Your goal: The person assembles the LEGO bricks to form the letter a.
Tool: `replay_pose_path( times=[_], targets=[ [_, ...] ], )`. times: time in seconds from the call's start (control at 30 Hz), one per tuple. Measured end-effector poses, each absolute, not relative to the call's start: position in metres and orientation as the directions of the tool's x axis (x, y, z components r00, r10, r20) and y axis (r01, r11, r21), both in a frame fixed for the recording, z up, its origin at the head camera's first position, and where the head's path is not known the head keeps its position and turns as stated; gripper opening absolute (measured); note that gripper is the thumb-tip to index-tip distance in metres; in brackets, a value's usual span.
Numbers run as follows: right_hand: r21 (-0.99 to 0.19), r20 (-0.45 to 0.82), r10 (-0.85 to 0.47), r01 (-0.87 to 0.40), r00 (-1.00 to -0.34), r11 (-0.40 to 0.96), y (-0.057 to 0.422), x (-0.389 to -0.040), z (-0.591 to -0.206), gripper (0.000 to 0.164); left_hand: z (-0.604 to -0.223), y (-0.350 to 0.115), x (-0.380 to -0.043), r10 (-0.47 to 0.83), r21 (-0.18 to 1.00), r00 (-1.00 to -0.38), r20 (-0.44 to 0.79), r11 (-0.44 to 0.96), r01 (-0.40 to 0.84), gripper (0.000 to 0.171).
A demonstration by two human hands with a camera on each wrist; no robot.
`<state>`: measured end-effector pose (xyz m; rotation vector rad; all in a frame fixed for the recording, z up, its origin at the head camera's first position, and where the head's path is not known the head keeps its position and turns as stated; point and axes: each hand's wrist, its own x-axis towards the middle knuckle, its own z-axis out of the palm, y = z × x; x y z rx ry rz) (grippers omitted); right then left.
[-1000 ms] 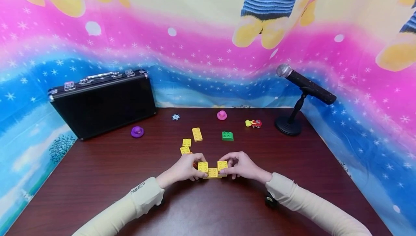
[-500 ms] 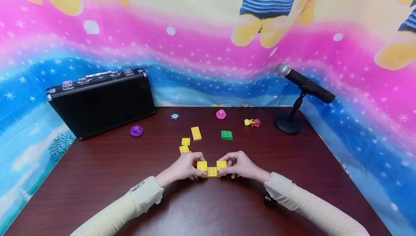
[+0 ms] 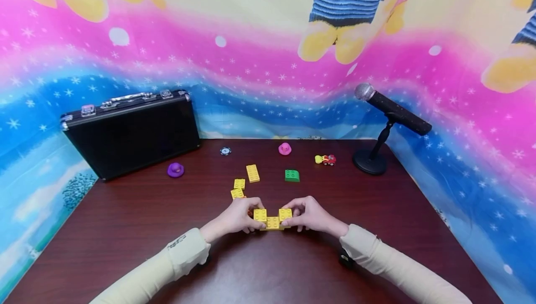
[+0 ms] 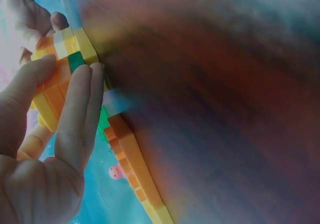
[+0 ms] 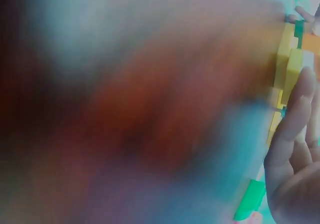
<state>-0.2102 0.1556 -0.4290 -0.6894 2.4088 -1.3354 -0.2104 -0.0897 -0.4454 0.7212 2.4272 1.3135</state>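
Between my two hands a toy-brick structure stands on the table, U-shaped from above, with a lower yellow middle brick (image 3: 273, 222). My left hand (image 3: 232, 216) grips its left yellow-topped stack (image 3: 260, 214), thumb at the near side and fingers behind. In the left wrist view this stack shows orange bricks (image 4: 57, 86) and a green brick (image 4: 76, 61) among yellow ones. My right hand (image 3: 315, 216) pinches the right yellow-topped stack (image 3: 285, 213) between thumb and fingers. The right wrist view shows its fingers along yellow bricks (image 5: 294, 68); the far sides are hidden.
Behind the left hand lie small yellow bricks (image 3: 239, 183), a long yellow brick (image 3: 253, 173) and a green brick (image 3: 291, 175). Further back are a purple duck (image 3: 175, 170), poker chip (image 3: 225, 151), pink duck (image 3: 284, 149), toy car (image 3: 329, 159), black case (image 3: 134, 136) and microphone (image 3: 398, 113).
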Motion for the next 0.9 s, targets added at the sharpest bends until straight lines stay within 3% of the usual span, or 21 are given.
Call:
replay_pose_path(
  times=[0.23, 0.4, 0.57, 0.9],
  targets=[
    [-0.8, 0.013, -0.53, -0.327, -0.848, 0.503, 0.163, -0.217, -0.45, 0.049, -0.447, -0.089, -0.208, 0.561, 0.843, -0.828, -0.012, 0.451, 0.293, 0.026],
    [-0.847, -0.083, -0.516, -0.212, -0.853, 0.487, 0.164, -0.221, -0.45, 0.06, -0.445, -0.091, -0.21, 0.559, 0.833, -0.829, 0.007, 0.456, 0.314, 0.027],
    [-0.925, -0.215, -0.565, -0.019, -0.797, 0.378, 0.165, -0.218, -0.456, 0.049, -0.444, -0.091, -0.21, 0.558, 0.823, -0.83, 0.014, 0.465, 0.326, 0.027],
    [-0.967, -0.217, -0.585, 0.091, -0.782, 0.237, 0.164, -0.217, -0.463, 0.054, -0.444, -0.088, -0.209, 0.547, 0.82, -0.837, 0.025, 0.468, 0.33, 0.027]
  ],
)
